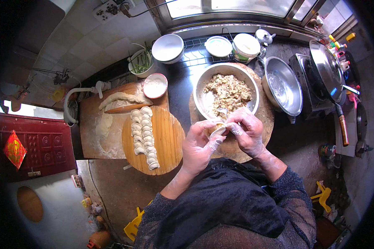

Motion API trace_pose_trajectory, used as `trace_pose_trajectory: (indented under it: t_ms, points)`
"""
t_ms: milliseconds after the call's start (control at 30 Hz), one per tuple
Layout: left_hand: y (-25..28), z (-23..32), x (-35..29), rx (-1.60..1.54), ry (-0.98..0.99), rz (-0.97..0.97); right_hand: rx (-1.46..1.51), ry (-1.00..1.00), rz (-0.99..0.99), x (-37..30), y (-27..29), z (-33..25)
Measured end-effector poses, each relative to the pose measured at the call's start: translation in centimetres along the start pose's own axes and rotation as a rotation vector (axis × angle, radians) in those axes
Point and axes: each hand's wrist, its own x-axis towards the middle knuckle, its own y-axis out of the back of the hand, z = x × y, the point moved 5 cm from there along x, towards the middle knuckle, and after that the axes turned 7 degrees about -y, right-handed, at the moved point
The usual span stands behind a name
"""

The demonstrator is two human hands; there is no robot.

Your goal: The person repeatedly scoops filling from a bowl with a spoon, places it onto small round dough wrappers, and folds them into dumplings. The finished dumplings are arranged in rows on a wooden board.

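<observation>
A long dark counter [179, 93] runs under the far window. On its left side lies a big flat wooden board [89, 120], with a round yellow board [172, 143] over its near right part. A thick round wooden board [265, 120] sits in the middle, a black wire rack [195, 53] stands at the far edge, and a shiny metal bowl [293, 89] is to the right, near a stove [300, 68].

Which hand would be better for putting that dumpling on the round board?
Probably the left hand. It and the right hand both hold the dumpling, but the left is nearer the round board.
</observation>
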Motion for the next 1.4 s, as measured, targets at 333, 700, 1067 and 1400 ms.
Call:
trace_pose_trajectory:
  t_ms: [333,700,1067,1400]
  points:
    - [0.2,1.1,0.2,0.211,-0.092,-0.072,0.026,0.012,-0.111,0.8,0.2,-1.2]
    - [0.1,1.4,-0.3,0.136,-0.097,0.037,-0.057,0.023,-0.084,0.0,-0.1,-1.5]
    - [0.2,1.5,-0.6,0.074,-0.006,-0.021,-0.124,0.050,-0.127,0.1,0.1,-1.7]
    - [1.1,0.9,-0.7,0.338,-0.103,-0.069,-0.107,0.019,-0.130,0.4,0.1,-1.9]
